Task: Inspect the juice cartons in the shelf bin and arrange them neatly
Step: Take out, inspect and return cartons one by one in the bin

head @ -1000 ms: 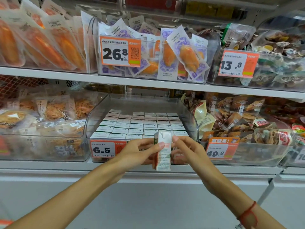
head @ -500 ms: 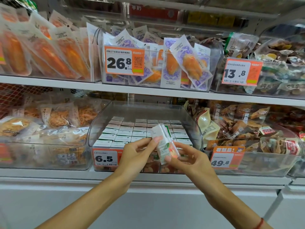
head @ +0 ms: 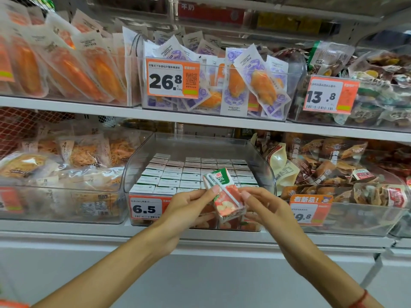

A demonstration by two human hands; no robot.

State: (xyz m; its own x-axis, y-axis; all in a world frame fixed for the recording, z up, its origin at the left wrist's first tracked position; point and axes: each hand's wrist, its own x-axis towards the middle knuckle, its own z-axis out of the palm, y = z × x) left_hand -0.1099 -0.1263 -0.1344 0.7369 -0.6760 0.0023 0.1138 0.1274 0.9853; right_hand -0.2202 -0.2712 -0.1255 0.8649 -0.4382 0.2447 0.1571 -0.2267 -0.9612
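You hold one juice carton (head: pixel 224 195) between your two hands, in front of the near wall of the clear shelf bin (head: pixel 142 156) and clear of its contents. The carton is tilted, top away from you and to the left, with the face that carries the wrapped straw (head: pixel 222 188) turned up toward you. Your left hand (head: pixel 189 204) grips its left side, thumb tip on the upper face. Your right hand (head: pixel 265 204) pinches its right side, fingers curled beneath. By this pose the step in hand appears to be inspection of this single carton.

Just beyond your fingertips, the packed cartons (head: pixel 178 174) stand upright in the bin in straight rows, white tops level. The rows to the left and far side of your hands look orderly already. Whether a gap waits in the front row behind the carton cannot be told, since your hands cover it. What seems to remain is returning this carton upright to the front row, and possibly checking others.

Below your left hand, the price tag (head: pixel 146 207) on the bin's front reads 6.5. Bins of bagged snacks (head: pixel 333 165) flank you on either side.
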